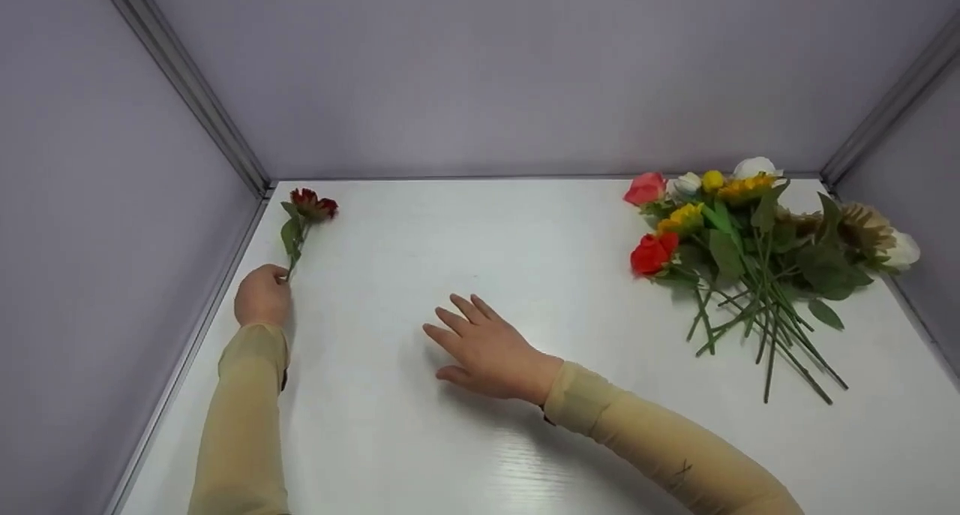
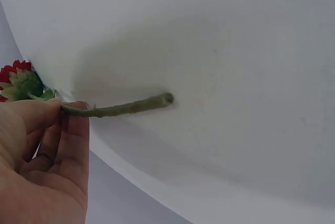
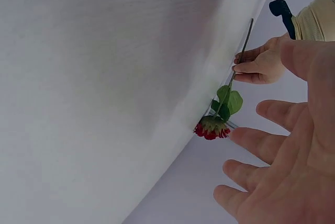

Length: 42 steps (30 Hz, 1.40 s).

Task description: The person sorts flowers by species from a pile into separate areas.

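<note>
At the table's left side my left hand (image 1: 262, 296) pinches the stem of a dark red flower (image 1: 313, 206) between thumb and fingers. The bloom points toward the back wall, with green leaves (image 1: 291, 236) below it. In the left wrist view the cut end of the green stem (image 2: 131, 108) sticks out past the fingertips, close over the white surface. My right hand (image 1: 495, 353) hovers over the middle of the table, palm down, fingers spread and holding nothing. The right wrist view shows its open palm (image 3: 293, 161), with the red flower (image 3: 212, 128) and the left hand beyond.
A loose pile of artificial flowers lies at the back right of the white table (image 1: 480, 237): a red rose (image 1: 652, 254), a pink rose (image 1: 646, 189), yellow and white blooms, with stems (image 1: 772, 335) toward the front. Grey panels (image 1: 480, 72) enclose the table at back and sides.
</note>
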Each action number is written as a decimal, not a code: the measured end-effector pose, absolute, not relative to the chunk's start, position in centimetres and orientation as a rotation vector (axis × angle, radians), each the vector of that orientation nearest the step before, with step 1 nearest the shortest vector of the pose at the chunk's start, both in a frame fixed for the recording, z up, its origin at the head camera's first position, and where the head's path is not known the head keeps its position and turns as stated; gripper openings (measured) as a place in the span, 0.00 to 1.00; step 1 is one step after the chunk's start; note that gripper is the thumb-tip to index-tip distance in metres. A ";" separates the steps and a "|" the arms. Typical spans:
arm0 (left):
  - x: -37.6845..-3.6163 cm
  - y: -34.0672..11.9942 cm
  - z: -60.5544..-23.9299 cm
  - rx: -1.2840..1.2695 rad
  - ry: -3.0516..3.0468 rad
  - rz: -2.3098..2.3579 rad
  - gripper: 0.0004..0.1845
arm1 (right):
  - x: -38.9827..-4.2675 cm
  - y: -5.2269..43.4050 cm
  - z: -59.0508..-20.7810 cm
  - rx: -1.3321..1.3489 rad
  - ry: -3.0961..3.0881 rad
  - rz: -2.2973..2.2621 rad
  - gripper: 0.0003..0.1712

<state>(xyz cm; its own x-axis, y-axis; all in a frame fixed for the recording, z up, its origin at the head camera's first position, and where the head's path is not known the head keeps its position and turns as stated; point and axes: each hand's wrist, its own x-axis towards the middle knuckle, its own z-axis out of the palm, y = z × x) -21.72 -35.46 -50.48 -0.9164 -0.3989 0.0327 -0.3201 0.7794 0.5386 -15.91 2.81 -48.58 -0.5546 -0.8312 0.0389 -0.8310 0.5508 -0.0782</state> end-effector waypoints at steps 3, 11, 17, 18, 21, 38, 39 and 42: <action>-22.1 -35.1 -50.7 0.565 -2.825 -0.815 0.16 | -16.0 3.1 -48.7 -1.453 2.769 -0.132 0.39; -22.1 -35.0 -50.6 0.533 -2.852 -0.818 0.19 | -16.7 4.8 -48.7 -1.407 2.807 -0.180 0.39; -22.6 -32.3 -49.9 0.258 -2.813 -0.758 0.27 | -18.5 9.0 -48.6 -1.223 2.888 -0.332 0.36; -22.6 -31.3 -49.7 0.192 -2.808 -0.758 0.28 | -18.8 9.9 -48.6 -1.176 2.906 -0.376 0.34; -22.4 -27.5 -49.4 -0.014 -2.832 -0.744 0.33 | -19.7 13.3 -48.5 -1.023 2.966 -0.535 0.28; -14.2 -3.9 -49.0 -1.103 -2.786 -0.314 0.41 | -22.2 38.1 -46.8 0.031 3.139 -0.935 0.20; -13.9 -2.7 -49.2 -1.137 -2.779 -0.301 0.41 | -22.3 38.8 -46.7 0.048 3.143 -0.922 0.20; -13.2 1.0 -49.8 -1.245 -2.776 -0.259 0.42 | -22.9 40.1 -46.6 0.097 3.135 -0.888 0.19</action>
